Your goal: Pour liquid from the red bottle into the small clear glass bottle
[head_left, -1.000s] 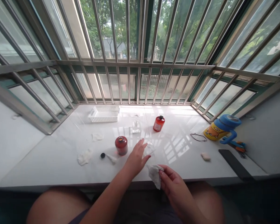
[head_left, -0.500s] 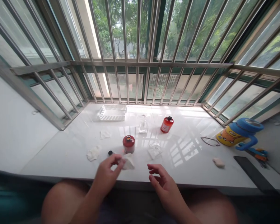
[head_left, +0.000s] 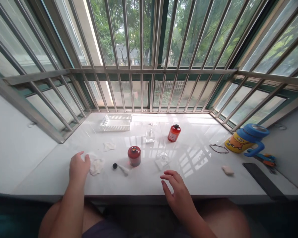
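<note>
My left hand (head_left: pixel 78 167) rests on the white sill at the left, fingers loosely spread, touching the edge of a crumpled white tissue (head_left: pixel 96 165). My right hand (head_left: pixel 175 188) hovers open near the front edge, fingers curled slightly, holding nothing. Between them stand a red bottle without its cap (head_left: pixel 134 155), a small black cap with a white dropper piece (head_left: pixel 120 168), and a clear glass bottle (head_left: pixel 162 160) just beyond my right fingertips.
Farther back are a second clear bottle (head_left: pixel 149 136), a red capped bottle (head_left: pixel 174 133), a white mesh basket (head_left: pixel 116 122) and another tissue (head_left: pixel 108 146). At the right lie glasses (head_left: pixel 218 148), a yellow-blue mug (head_left: pixel 244 139), a small pad (head_left: pixel 227 170) and a black phone (head_left: pixel 263 180). Window bars enclose the sill.
My left hand took the tissue from my right hand, carried it left and set it down by the other crumpled tissue. My right hand is now empty and has opened.
</note>
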Available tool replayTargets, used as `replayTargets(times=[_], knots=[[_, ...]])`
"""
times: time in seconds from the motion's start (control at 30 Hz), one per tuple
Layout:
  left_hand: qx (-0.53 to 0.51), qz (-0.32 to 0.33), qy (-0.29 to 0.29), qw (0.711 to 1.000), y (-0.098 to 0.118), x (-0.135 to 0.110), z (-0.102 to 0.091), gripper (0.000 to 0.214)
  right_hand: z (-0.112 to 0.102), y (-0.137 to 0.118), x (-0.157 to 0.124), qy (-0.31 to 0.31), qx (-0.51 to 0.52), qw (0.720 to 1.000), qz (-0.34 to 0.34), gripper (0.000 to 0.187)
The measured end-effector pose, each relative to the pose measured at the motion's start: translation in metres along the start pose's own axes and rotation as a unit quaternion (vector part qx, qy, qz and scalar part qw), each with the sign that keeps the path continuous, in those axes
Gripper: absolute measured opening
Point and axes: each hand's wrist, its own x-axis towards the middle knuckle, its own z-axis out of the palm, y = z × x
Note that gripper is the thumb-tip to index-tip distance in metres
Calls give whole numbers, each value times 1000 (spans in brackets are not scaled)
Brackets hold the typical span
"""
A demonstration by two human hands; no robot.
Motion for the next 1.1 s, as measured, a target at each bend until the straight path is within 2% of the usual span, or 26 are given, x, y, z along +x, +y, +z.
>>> replayTargets(times=[0.07, 0.1, 0.17, 0.27, 0.3, 0.4, 0.47, 0.6, 0.7, 0.83, 0.93, 1.0, 1.1], knots=[[0, 39, -4, 999, 10, -15, 6, 39, 3, -1, -3, 6, -6, 1000, -7, 20], [-15, 54, -26, 998, 17, -26, 11, 39, 4, -3, -5, 9, -8, 1000, -9, 20], [-85, 65, -125, 986, 36, -53, 24, 46, 9, -7, -10, 7, -7, 1000, -12, 19], [-212, 61, -296, 929, 69, -95, 49, 73, 16, -16, -17, -12, 11, 1000, -17, 20], [-222, 69, -318, 919, 80, -106, 57, 84, 18, -19, -19, -20, 19, 999, -20, 21], [-207, 80, -308, 925, 108, -127, 75, 108, 21, -26, -21, -41, 43, 998, -22, 21], [-193, 79, -285, 935, 122, -131, 79, 104, 19, -28, -21, -53, 56, 997, -13, 21], [-203, 98, -288, 931, 142, -134, 69, 74, 11, -24, -21, -56, 80, 995, 12, 21], [-224, 113, -313, 916, 155, -146, 50, 74, 6, -18, -22, -36, 87, 995, 27, 28], [-236, 130, -376, 887, 179, -175, 25, 74, 8, -15, -17, 1, 100, 994, 54, 63], [-242, 166, -401, 868, 196, -204, 17, 76, 14, -15, -13, 21, 136, 988, 74, 91], [-242, 194, -408, 859, 204, -224, 17, 82, 18, -15, -13, 49, 159, 983, 76, 91], [-247, 213, -426, 844, 208, -246, 22, 92, 19, -14, -17, 125, 170, 970, 120, 76]])
